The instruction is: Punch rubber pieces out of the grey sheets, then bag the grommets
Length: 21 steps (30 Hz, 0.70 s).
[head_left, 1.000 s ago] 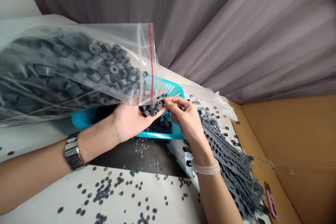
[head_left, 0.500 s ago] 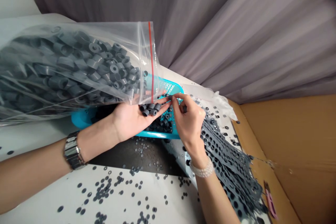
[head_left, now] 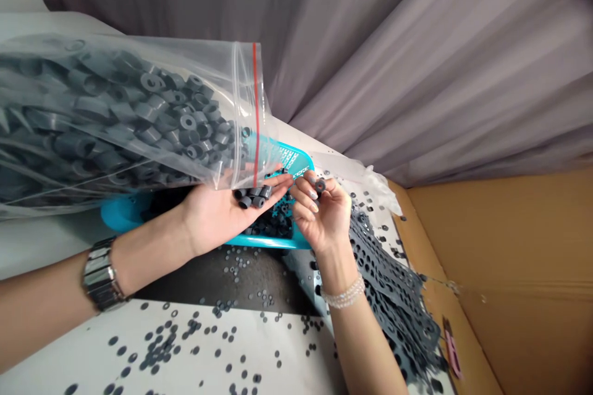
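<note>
My left hand (head_left: pixel 217 213) lies palm up under the mouth of a clear zip bag (head_left: pixel 115 120) full of grey rubber rings, cupping several loose rings (head_left: pixel 252 196) on its fingers. My right hand (head_left: pixel 324 216) is beside it, fingers curled, pinching one grey ring (head_left: pixel 319 185) at the fingertips. Both hands hover over a teal perforated basket (head_left: pixel 296 160) that holds more dark rings.
Punched-out grey rubber sheets (head_left: pixel 393 290) lie to the right of the basket. Small grey discs (head_left: pixel 185 333) are scattered over the white table, which has a dark patch (head_left: pixel 241 278) in it. A cardboard box wall (head_left: pixel 509 284) stands at the right, a grey curtain (head_left: pixel 393 55) behind.
My right hand has pulled back from the left palm, turned its palm upward and now holds one ring up. The view has shifted slightly right, so bag and basket sit a little further left.
</note>
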Motion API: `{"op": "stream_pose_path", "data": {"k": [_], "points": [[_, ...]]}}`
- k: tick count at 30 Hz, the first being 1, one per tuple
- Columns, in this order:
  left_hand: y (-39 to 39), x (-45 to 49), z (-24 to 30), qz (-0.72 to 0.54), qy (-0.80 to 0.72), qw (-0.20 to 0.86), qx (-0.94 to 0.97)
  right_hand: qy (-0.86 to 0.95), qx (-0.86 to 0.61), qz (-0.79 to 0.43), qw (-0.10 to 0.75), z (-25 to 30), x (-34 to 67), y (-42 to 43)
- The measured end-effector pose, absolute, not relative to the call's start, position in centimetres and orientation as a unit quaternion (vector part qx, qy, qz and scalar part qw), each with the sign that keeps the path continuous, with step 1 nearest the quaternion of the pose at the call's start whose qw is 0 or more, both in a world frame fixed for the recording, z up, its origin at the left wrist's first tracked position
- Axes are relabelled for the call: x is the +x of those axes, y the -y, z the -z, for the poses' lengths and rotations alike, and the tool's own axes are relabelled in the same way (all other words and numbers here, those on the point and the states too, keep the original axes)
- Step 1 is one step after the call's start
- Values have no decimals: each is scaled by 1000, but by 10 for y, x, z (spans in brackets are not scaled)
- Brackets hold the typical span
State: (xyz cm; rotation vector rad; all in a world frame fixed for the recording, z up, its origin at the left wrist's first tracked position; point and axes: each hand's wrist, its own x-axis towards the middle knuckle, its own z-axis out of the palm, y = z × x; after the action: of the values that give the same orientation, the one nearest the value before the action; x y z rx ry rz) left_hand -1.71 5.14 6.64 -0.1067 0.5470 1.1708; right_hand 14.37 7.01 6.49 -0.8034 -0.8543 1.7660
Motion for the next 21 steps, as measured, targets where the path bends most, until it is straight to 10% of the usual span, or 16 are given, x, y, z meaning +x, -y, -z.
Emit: {"op": "stream_pose_path", "data": {"k": [21], "points": [[-53, -17, -61, -572, -247, 780, -63, 35, -428, -700, 570, -61, 144, -74]]}}
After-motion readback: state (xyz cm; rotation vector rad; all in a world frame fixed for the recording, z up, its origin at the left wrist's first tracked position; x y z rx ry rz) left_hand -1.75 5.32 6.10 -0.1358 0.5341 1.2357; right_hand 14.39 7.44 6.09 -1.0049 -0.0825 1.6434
